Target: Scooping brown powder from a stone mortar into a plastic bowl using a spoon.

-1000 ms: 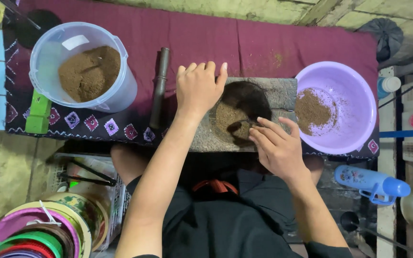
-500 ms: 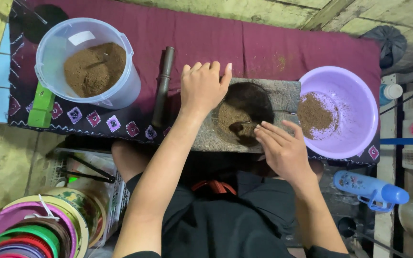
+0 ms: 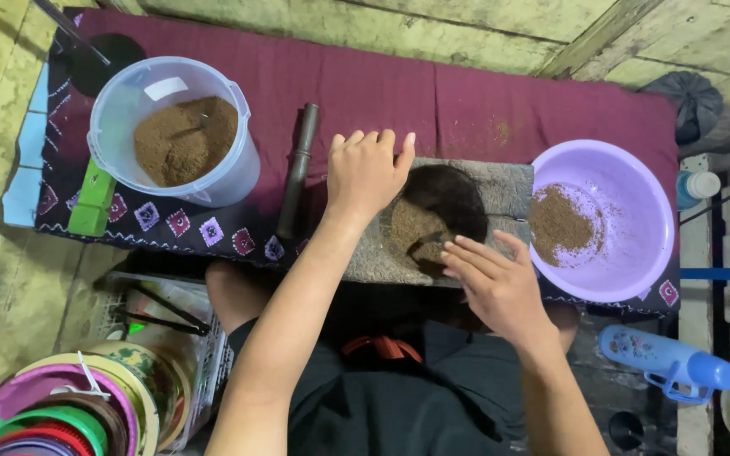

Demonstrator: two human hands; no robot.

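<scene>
A grey stone slab [image 3: 513, 187] with a dark hollow [image 3: 445, 196] holding brown powder lies on a maroon cloth [image 3: 365, 84]. My left hand [image 3: 367, 171] rests flat on the slab's left part, fingers together, holding nothing. My right hand [image 3: 493, 283] hovers at the slab's near edge, fingers spread and pointing into the powder. A lilac bowl [image 3: 635, 203] with a little brown powder [image 3: 558, 224] stands to the right. A clear bucket [image 3: 171, 127] of brown powder is at the far left. A dark rod-shaped pestle [image 3: 297, 169] lies between bucket and slab.
A green block [image 3: 93, 203] lies by the bucket. A blue bottle [image 3: 669, 363] lies at the lower right. Stacked coloured bowls [image 3: 52, 405] and a white basket [image 3: 187, 338] sit at the lower left. Concrete floor surrounds the cloth.
My right hand has drawn back slightly from the hollow toward me and opened its fingers. My left hand stays on the slab.
</scene>
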